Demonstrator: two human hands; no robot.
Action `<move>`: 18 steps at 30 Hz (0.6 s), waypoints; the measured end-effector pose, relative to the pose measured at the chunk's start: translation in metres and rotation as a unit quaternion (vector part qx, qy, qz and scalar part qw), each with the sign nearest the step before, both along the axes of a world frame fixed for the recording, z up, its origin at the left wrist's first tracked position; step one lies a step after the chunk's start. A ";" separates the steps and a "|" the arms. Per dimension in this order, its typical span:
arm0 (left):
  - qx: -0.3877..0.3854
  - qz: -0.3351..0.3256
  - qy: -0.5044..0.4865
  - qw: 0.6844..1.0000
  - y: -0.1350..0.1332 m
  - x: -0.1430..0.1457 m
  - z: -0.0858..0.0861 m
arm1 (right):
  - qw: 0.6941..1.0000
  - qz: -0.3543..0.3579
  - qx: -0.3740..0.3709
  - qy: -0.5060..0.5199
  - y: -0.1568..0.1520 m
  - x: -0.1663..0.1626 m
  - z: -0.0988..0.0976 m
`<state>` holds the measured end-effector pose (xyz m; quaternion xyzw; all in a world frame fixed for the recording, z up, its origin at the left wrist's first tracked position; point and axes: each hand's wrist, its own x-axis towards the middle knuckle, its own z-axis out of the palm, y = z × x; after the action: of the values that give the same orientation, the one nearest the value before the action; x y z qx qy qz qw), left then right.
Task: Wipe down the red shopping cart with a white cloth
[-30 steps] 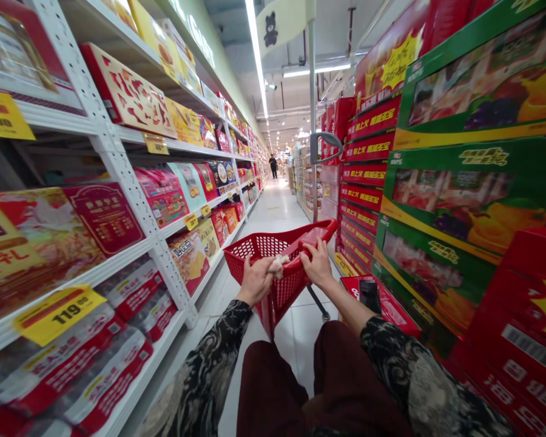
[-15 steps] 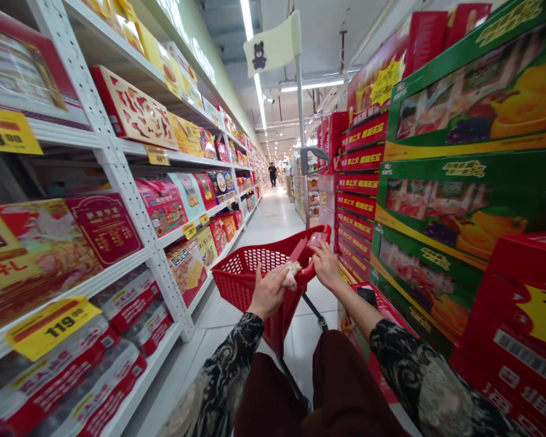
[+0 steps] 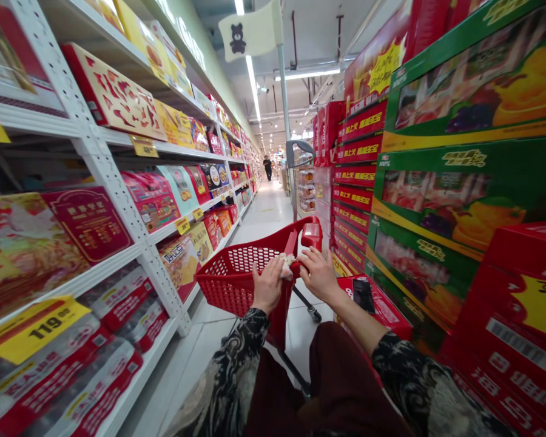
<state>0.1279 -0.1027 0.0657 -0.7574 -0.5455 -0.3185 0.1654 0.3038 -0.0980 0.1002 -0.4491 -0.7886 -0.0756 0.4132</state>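
Note:
A red plastic shopping cart (image 3: 230,276) stands in the aisle just ahead of me. My left hand (image 3: 267,285) is closed on the cart's near rim and also clutches a small crumpled whitish tissue (image 3: 286,265). My right hand (image 3: 317,273) is wrapped round the red handle (image 3: 310,233) beside it. A thin grey pole (image 3: 286,121) rises from the cart and carries a pale flag with a bear on it (image 3: 250,30). Patterned sleeves cover both my forearms, and my dark red trousers fill the lower middle.
White shelves (image 3: 118,139) of boxed goods with yellow price tags (image 3: 31,328) line the left. Stacked red and green cartons (image 3: 459,176) wall in the right, with a low red box (image 3: 382,303) by my right arm. The tiled aisle (image 3: 268,212) runs ahead; a person (image 3: 267,167) stands far off.
The cart has swung left and closer to the shelves, and its pole and flag have shifted left. Both hands kept their grip and moved with it.

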 end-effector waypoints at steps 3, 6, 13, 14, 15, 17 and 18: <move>-0.019 0.024 -0.013 0.999 0.002 -0.018 -0.007 | 1.000 -0.004 -0.021 -0.002 0.004 0.001 0.000; -0.040 0.072 -0.029 0.996 0.005 -0.033 -0.011 | 0.999 -0.018 -0.044 0.005 0.010 0.000 0.001; -0.018 -0.009 0.005 1.000 0.012 0.015 0.008 | 0.998 -0.035 -0.048 -0.005 0.024 0.003 -0.003; -0.015 -0.014 0.005 1.000 0.013 0.019 0.008 | 0.998 -0.033 -0.048 -0.009 0.025 0.004 -0.004; -0.014 -0.014 0.003 1.000 0.013 0.018 0.007 | 0.998 -0.031 -0.047 -0.012 0.026 0.005 -0.004; -0.016 0.004 -0.006 1.000 0.013 0.007 0.001 | 0.999 -0.025 -0.042 -0.015 0.028 0.008 -0.005; -0.019 0.022 -0.014 0.999 0.012 -0.002 -0.003 | 0.999 -0.022 -0.040 -0.015 0.029 0.009 -0.006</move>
<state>0.1259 -0.0904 0.0626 -0.7436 -0.5701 -0.3153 0.1501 0.3124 -0.0694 0.0944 -0.4815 -0.7869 -0.0604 0.3812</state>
